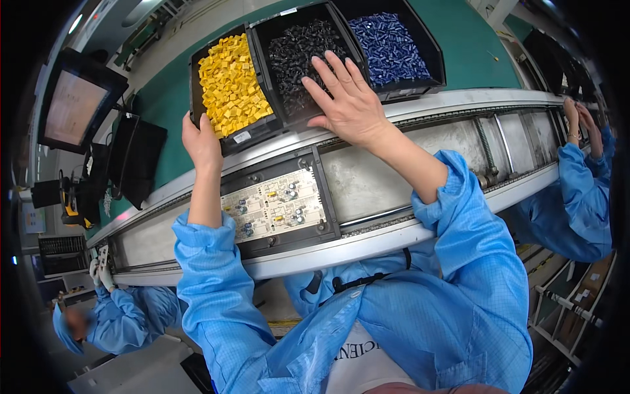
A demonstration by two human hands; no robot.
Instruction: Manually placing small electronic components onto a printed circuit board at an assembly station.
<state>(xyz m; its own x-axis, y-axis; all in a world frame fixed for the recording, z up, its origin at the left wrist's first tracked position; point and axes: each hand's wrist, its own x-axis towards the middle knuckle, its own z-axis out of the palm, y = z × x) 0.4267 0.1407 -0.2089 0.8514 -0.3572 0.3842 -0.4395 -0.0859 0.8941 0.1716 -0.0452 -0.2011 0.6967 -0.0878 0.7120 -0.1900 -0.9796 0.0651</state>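
My left hand [203,143] is at the near left corner of a black bin [241,136] full of yellow box-shaped components [231,82], thumb and fingers on either side of its edge. Some of those fingers are hidden. With fingers spread, my right hand [348,105] is palm down over the front of the middle bin [261,46], which holds small black components [295,56]. Whether it touches them I cannot tell. Below my hands, a pale circuit board [279,205] with several mounted parts sits in a dark carrier frame [326,190].
A third bin [430,52] of blue cylindrical components [390,49] stands at right on the green table [469,46]. The conveyor's metal rail [380,241] runs before me. A monitor [75,98] is at left. Co-workers in blue sit at left [131,322] and right [564,203].
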